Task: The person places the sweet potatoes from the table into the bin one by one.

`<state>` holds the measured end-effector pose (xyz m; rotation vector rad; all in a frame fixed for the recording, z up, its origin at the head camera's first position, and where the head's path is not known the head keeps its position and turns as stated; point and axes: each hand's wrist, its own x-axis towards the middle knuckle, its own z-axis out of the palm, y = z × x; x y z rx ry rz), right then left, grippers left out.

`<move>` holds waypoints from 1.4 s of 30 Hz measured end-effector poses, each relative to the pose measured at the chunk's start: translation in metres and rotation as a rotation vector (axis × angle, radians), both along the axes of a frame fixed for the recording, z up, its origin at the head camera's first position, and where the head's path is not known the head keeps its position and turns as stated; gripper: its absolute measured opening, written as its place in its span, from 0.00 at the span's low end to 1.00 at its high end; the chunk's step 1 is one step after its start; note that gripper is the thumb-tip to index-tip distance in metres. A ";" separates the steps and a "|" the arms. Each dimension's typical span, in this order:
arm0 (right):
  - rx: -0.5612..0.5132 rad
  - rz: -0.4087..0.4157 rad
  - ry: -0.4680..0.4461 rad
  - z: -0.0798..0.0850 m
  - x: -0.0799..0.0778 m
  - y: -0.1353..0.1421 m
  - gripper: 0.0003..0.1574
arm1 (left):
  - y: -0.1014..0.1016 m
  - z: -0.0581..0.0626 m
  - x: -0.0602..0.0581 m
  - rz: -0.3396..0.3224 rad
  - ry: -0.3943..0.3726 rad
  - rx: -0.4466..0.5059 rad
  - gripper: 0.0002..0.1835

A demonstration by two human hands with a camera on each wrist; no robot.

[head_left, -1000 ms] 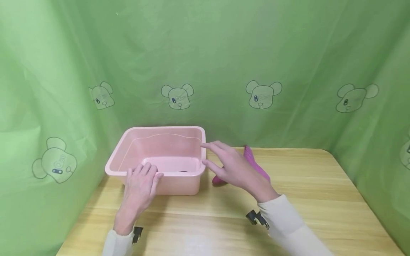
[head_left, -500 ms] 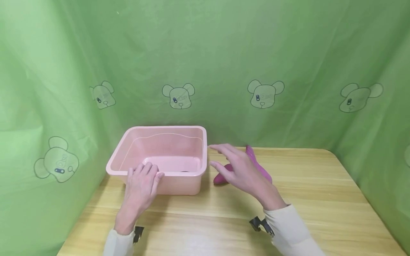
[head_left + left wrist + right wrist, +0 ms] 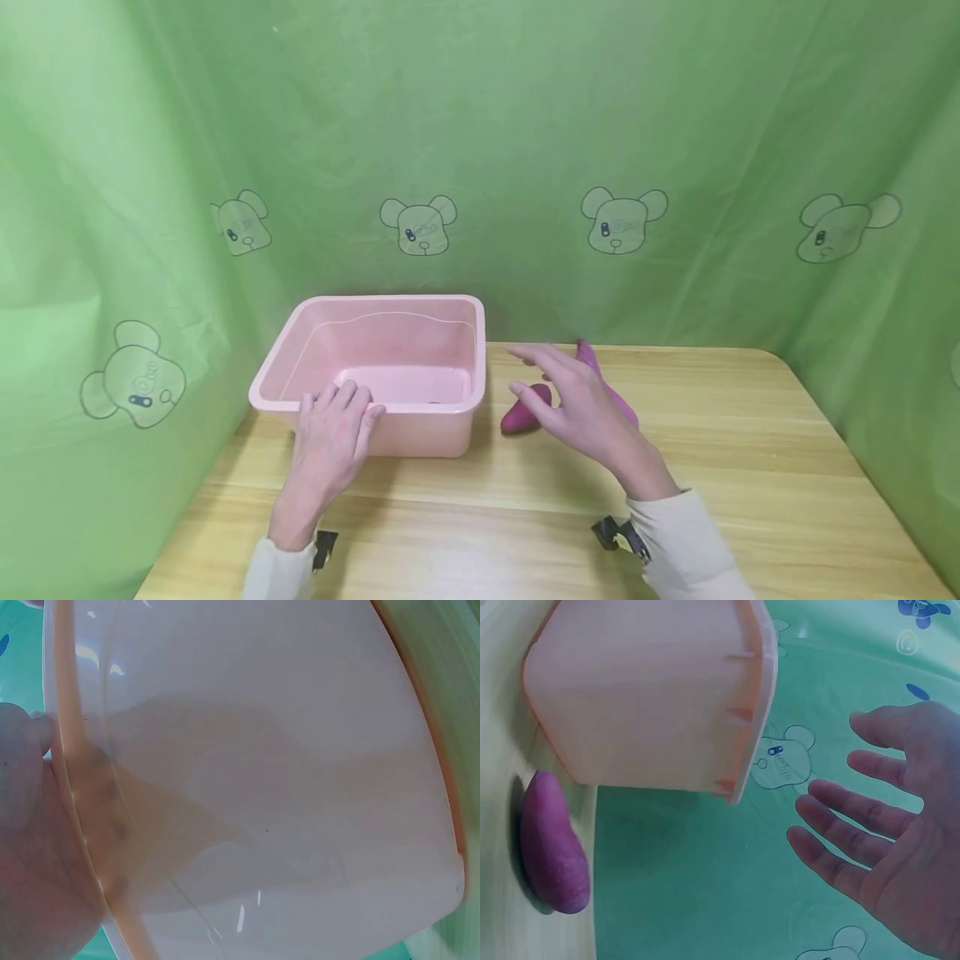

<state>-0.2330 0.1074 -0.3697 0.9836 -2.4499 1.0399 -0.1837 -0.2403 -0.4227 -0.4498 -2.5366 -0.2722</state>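
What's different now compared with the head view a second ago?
The right hand has moved to the person's right, away from the right rim of the pink basin, leaving a gap and baring more of the dark purple item. The left hand still grips the near rim; the basin, dark purple item and brighter purple item look unmoved.

Pale-yellow wood grain streaks the table (image 3: 465, 533), with a pale-pink tub (image 3: 427, 433) toward its far left corner and a magenta object (image 3: 522, 413) and a violet object (image 3: 588, 357) toward its far edge. The green curtain (image 3: 510, 108) carries dark-outlined bear faces (image 3: 423, 229); both sleeves (image 3: 678, 533) are cream.
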 end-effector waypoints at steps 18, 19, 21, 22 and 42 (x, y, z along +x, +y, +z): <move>0.031 -0.017 -0.033 -0.021 -0.007 0.008 0.27 | 0.001 0.001 0.001 0.001 -0.011 0.004 0.16; 0.034 -0.019 -0.037 -0.022 -0.007 0.009 0.27 | 0.001 0.001 0.001 0.000 -0.012 0.004 0.16; 0.038 -0.018 -0.041 -0.025 -0.008 0.010 0.27 | 0.001 0.001 0.001 -0.002 -0.012 0.005 0.16; 0.040 -0.018 -0.043 -0.026 -0.009 0.010 0.27 | 0.001 0.001 0.001 -0.003 -0.012 0.007 0.16; 0.128 -0.024 -0.140 -0.052 -0.026 0.017 0.28 | 0.000 0.001 0.000 -0.008 0.012 0.001 0.18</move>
